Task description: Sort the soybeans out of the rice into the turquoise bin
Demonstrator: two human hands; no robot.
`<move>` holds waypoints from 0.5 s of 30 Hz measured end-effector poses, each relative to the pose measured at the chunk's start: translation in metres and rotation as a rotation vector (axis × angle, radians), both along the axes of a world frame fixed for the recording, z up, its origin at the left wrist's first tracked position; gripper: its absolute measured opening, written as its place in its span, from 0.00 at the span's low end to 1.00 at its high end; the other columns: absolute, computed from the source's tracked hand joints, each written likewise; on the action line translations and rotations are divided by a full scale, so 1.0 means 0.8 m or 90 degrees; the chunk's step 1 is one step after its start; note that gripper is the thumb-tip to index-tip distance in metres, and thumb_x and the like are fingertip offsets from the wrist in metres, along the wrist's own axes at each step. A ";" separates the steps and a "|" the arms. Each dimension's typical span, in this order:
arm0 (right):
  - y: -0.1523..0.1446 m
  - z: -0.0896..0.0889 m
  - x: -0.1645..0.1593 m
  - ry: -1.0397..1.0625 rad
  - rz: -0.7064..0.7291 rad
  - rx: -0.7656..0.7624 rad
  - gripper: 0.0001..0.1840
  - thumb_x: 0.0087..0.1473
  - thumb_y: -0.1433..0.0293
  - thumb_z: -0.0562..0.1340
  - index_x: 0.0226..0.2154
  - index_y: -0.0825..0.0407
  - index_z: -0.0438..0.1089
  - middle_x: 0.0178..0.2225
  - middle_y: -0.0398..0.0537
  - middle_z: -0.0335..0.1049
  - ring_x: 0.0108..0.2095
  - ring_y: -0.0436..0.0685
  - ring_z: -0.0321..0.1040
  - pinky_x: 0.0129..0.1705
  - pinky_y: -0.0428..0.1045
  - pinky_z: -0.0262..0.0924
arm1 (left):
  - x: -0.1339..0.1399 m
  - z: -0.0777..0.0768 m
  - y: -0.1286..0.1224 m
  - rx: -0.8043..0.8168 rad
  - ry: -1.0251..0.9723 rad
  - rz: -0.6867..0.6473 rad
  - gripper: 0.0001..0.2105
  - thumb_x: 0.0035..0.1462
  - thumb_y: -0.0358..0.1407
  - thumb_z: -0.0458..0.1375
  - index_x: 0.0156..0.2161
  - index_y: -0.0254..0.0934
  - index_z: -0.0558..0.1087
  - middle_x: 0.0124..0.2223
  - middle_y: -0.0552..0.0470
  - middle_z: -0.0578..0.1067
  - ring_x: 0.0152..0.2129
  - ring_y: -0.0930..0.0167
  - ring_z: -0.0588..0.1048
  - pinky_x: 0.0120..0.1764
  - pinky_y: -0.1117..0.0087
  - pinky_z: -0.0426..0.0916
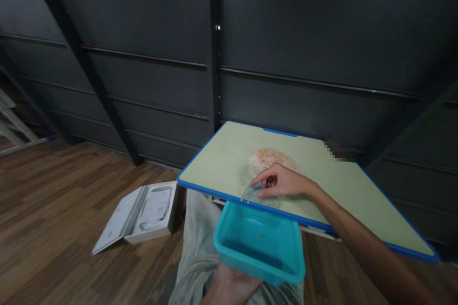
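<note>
Left hand [236,280] holding tub [246,223] from below, grains [261,236] inside; right hand [260,189] curled at clear dish [268,202] on worktop [211,171], cannot tell if gripping; grain heap [272,156] beyond

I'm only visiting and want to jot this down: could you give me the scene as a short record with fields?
Left hand: under the turquoise tub, supporting it; fingers hidden
Right hand: over a clear round item, fingers curled; grip unclear
In the tub: a couple of small bits
Tabletop: pale, blue-edged; bears a whitish heap topped with yellow grains
Floor: open white box
</note>
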State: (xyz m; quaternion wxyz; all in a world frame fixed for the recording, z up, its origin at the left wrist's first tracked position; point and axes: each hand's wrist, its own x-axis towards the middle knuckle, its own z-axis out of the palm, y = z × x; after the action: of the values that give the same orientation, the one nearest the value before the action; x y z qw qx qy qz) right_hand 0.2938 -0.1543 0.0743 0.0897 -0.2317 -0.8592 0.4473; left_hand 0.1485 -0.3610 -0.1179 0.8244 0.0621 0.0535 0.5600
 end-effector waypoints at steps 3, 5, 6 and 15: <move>0.001 0.000 0.001 -0.010 0.002 -0.005 0.27 0.58 0.51 0.84 0.53 0.50 0.95 0.27 0.42 0.76 0.28 0.53 0.66 0.31 0.48 0.58 | 0.001 -0.004 0.001 0.010 -0.013 -0.007 0.29 0.77 0.41 0.69 0.79 0.48 0.77 0.59 0.44 0.94 0.57 0.53 0.90 0.74 0.46 0.69; 0.001 -0.001 0.000 -0.011 0.006 -0.005 0.27 0.58 0.51 0.84 0.53 0.50 0.95 0.27 0.42 0.77 0.29 0.53 0.66 0.32 0.48 0.58 | 0.002 -0.007 0.002 0.009 -0.014 0.001 0.31 0.76 0.43 0.70 0.80 0.49 0.76 0.62 0.43 0.93 0.59 0.52 0.89 0.74 0.45 0.69; 0.002 -0.001 0.000 -0.010 0.008 -0.003 0.26 0.59 0.52 0.83 0.53 0.50 0.95 0.28 0.43 0.77 0.29 0.54 0.67 0.32 0.49 0.59 | 0.003 -0.008 0.002 0.008 -0.014 0.005 0.31 0.76 0.44 0.70 0.80 0.49 0.76 0.64 0.43 0.92 0.60 0.51 0.88 0.74 0.44 0.69; 0.011 -0.009 0.001 0.031 -0.080 0.126 0.19 0.65 0.60 0.78 0.53 0.52 0.93 0.32 0.45 0.81 0.31 0.55 0.67 0.37 0.50 0.61 | -0.003 -0.036 -0.002 -0.024 0.003 -0.004 0.27 0.76 0.42 0.69 0.76 0.46 0.80 0.55 0.44 0.95 0.54 0.53 0.90 0.73 0.45 0.70</move>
State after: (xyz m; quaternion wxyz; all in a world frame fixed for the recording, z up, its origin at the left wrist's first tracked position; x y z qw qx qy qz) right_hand 0.2946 -0.1457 0.0670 0.1605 -0.2641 -0.8806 0.3593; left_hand 0.1459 -0.3629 -0.1470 0.8273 0.0480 0.0657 0.5559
